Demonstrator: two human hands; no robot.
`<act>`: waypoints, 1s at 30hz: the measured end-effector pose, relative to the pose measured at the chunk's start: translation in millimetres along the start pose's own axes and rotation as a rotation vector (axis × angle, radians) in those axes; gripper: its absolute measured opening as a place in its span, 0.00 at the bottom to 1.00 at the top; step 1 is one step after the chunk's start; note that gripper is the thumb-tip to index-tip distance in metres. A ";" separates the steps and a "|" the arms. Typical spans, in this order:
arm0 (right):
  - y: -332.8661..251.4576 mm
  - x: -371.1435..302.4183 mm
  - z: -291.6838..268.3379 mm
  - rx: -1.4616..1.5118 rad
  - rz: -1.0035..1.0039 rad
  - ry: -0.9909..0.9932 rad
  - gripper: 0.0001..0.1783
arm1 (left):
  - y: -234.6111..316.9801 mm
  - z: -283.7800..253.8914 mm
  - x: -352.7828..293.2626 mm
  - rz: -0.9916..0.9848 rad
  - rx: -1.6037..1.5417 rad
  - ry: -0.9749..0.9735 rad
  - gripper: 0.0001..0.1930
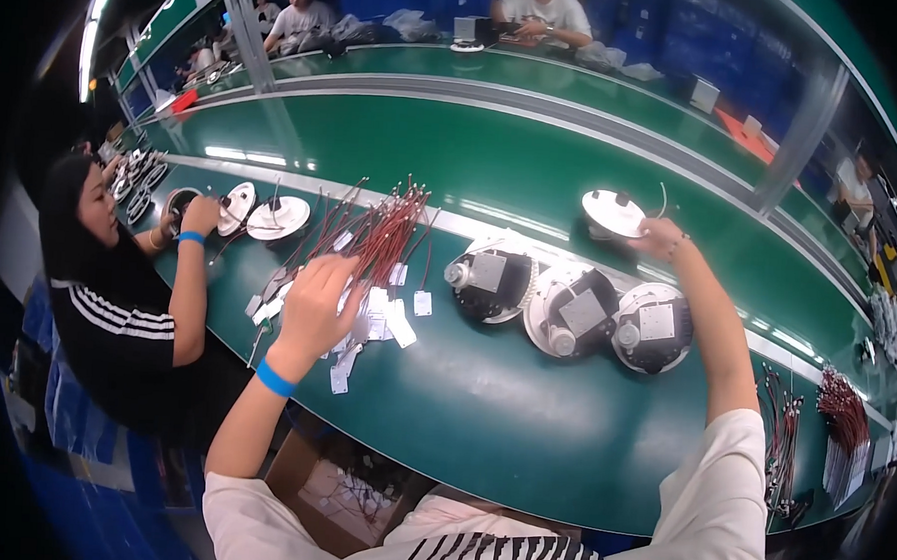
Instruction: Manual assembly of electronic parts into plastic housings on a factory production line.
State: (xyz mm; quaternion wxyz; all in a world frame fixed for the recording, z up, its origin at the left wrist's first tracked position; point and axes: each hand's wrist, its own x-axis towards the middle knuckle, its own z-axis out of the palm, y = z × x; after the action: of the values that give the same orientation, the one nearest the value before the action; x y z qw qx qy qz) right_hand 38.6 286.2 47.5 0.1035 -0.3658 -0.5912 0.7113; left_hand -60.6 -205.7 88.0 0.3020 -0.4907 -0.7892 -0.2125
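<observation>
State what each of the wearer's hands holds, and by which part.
The right hand holds a round white disc by its right edge. The left hand is at the pile of wires; whether it grips any cannot be told.

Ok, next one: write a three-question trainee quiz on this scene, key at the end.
1. True or false: the wearer's left hand has a blue band at its wrist.
2. How many black-and-white round units lie side by side on the bench, just right of the pile of red wires?
3. What does the wearer's right hand grip?

Key: 1. True. 2. Three. 3. The edge of a white disc.
</observation>
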 end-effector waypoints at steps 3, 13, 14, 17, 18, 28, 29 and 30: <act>-12.2 -4.4 -9.4 0.075 -0.066 0.026 0.17 | 5.7 -6.8 1.0 0.034 -0.018 0.047 0.15; -47.9 -156.3 17.4 -0.170 -0.396 -0.163 0.18 | 103.4 -0.5 40.9 0.173 -0.401 0.129 0.21; -47.0 -179.3 22.6 -0.171 -0.411 -0.193 0.19 | 119.3 -0.1 46.2 0.197 -0.444 0.134 0.23; -31.2 -237.1 31.1 -0.050 -0.387 -0.329 0.22 | 162.3 1.7 53.8 0.319 -0.489 0.097 0.32; -23.0 -254.5 34.4 0.014 -0.363 -0.359 0.23 | 174.9 1.3 52.5 0.347 -0.487 0.105 0.30; 66.3 -317.7 15.0 -0.089 -0.306 -0.281 0.30 | 209.2 38.8 9.3 0.535 -0.716 0.169 0.15; 74.0 -318.5 14.5 -0.095 -0.261 -0.199 0.27 | 210.2 40.4 2.4 0.470 -0.812 0.137 0.15; 78.9 -316.1 13.7 -0.088 -0.253 -0.199 0.27 | 212.8 41.6 -4.4 0.468 -0.814 0.127 0.15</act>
State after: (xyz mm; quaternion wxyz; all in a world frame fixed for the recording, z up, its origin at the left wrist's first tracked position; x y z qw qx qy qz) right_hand 277.0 70.4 101.5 0.1170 -0.2202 -0.6706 0.6987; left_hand 121.8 -91.2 63.0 0.1726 -0.7200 -0.4900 -0.4601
